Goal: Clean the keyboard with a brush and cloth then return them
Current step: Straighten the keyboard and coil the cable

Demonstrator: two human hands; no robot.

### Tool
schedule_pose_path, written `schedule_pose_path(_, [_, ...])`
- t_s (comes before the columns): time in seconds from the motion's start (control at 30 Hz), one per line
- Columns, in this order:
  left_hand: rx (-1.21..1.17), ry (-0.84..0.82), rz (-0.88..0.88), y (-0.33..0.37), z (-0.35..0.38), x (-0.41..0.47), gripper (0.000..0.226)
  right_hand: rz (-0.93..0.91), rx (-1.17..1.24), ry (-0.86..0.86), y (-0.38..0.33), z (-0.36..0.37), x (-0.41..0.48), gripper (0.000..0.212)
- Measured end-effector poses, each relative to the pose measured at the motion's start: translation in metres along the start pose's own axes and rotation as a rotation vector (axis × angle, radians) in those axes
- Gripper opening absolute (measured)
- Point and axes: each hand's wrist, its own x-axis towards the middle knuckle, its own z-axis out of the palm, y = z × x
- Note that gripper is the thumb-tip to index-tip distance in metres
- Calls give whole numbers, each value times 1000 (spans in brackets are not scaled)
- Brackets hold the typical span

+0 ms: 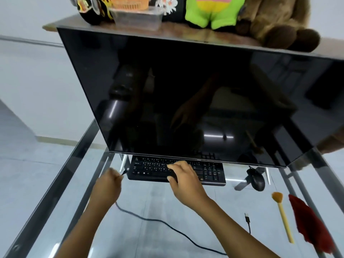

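A black keyboard lies on the glass table under the monitor's lower edge. My right hand grips its front edge near the middle, thumb below and fingers over the keys. My left hand is closed around a black cable near its plug, just left of the keyboard. A yellow-handled brush with orange bristles lies at the right. Beside it rests a red cloth.
A large dark monitor fills the middle. A black mouse sits right of the keyboard, with a loose USB plug nearer me. Plush toys and a plastic box stand on a shelf behind. The glass table has metal rails.
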Motion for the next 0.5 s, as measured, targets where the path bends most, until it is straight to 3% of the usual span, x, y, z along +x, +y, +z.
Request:
schedule_pose_path(0.17, [-336, 26, 252, 122, -61, -9, 14, 128, 578, -286, -66, -58, 12, 62])
schedule_pose_path(0.23, [-395, -2, 337, 154, -78, -14, 15, 69, 611, -340, -86, -83, 8, 53])
schedule_pose_path(0.33, [-301, 19, 557, 183, -91, -22, 13, -40, 505, -222, -98, -118, -2, 9])
schedule_pose_path(0.4, [-311, -34, 692, 197, -96, -30, 30, -91, 456, -107, -98, -144, -8, 19])
schedule_pose_path(0.5, [-494, -214, 700, 216, -99, -46, 39, -127, 497, -66, -90, -178, -15, 30])
